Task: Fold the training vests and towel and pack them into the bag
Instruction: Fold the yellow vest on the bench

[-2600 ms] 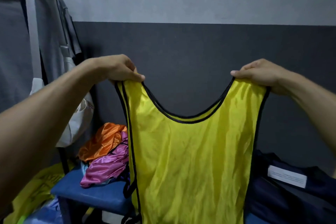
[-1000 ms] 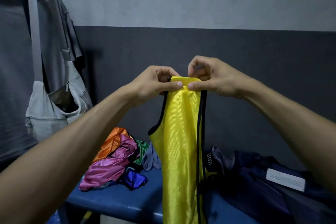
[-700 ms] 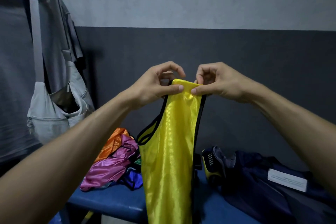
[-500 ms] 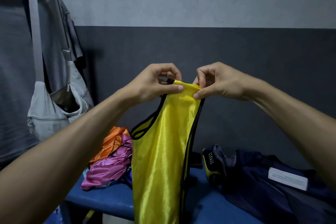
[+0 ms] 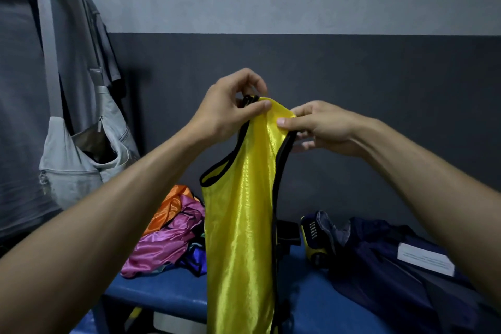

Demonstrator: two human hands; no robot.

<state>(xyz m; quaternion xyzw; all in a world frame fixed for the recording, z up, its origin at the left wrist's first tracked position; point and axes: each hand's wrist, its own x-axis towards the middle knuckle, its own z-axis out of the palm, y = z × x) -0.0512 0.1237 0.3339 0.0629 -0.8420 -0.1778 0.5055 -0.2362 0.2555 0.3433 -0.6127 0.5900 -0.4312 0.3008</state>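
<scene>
A yellow vest (image 5: 241, 225) with black trim hangs lengthwise, folded in half, in front of me above the bench. My left hand (image 5: 227, 111) pinches its shoulder straps at the top between thumb and fingers. My right hand (image 5: 317, 127) pinches the same top edge from the right, thumb on the yellow cloth. A heap of other vests (image 5: 168, 236), orange, pink and blue, lies on the blue bench (image 5: 162, 290) to the left. A dark navy bag (image 5: 401, 274) with a white label lies on the bench to the right.
A grey shoulder bag (image 5: 81, 160) hangs at the left beside hanging grey clothes (image 5: 24, 116). A yellow-and-black item (image 5: 311, 236) lies by the navy bag. The dark wall stands close behind the bench.
The vest was spread wide between both hands; my hands came together and folded it in half lengthwise. In the last half second my left hand rose a little and my right dropped slightly.
</scene>
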